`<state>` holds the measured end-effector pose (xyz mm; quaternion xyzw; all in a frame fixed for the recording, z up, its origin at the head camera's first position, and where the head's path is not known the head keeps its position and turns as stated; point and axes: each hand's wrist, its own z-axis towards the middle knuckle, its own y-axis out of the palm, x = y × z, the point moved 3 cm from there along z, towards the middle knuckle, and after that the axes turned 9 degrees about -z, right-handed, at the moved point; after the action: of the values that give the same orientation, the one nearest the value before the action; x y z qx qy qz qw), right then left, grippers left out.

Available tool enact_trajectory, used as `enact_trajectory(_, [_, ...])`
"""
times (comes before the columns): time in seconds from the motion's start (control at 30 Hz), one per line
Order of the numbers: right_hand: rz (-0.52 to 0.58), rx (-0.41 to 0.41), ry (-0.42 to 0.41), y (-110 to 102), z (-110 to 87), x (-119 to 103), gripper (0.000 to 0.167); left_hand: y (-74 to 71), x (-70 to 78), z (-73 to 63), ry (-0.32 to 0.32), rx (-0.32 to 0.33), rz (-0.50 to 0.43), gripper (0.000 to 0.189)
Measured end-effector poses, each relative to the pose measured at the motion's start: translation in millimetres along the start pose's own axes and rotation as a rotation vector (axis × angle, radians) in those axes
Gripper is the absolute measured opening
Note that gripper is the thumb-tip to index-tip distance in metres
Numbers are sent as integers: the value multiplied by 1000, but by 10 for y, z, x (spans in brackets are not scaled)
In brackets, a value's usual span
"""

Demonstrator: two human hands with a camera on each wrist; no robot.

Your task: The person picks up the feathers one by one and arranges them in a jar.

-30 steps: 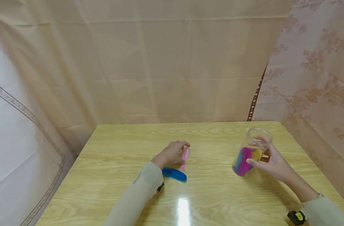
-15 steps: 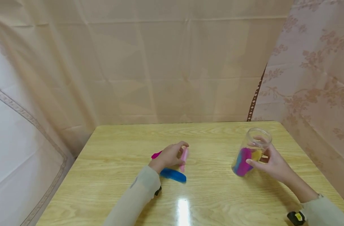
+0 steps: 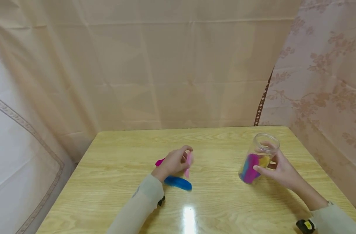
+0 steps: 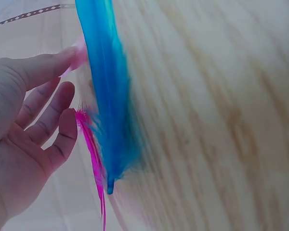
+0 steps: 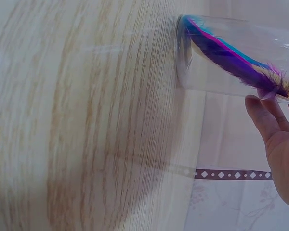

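Left hand [image 3: 173, 161] edged left; pink feather [image 3: 189, 159] runs forward.

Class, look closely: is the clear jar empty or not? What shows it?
Not empty: blue, magenta, purple and yellow feathers show through the wall of the jar.

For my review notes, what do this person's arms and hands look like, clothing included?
The left hand and right hand are ungloved. The left sleeve is pale beige with a dark marking, too small to read; the right sleeve matches. A black item shows beside the left; a black device with a yellow patch, beside the right.
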<state>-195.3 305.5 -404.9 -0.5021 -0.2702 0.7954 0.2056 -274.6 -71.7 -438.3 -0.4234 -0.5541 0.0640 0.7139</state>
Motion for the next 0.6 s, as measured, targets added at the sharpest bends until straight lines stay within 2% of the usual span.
enact_trajectory(0.2, [-8, 17, 25, 11, -14, -10, 83, -11, 10, 3, 33, 20, -21, 48])
enact_trajectory(0.33, [-12, 9, 13, 10, -10, -12, 84, -30, 18, -14, 32, 26, -42, 46])
enact_trajectory(0.6, [-15, 13, 20, 10, -16, 3, 83, -83, 51, -76, 34, 44, -147, 43])
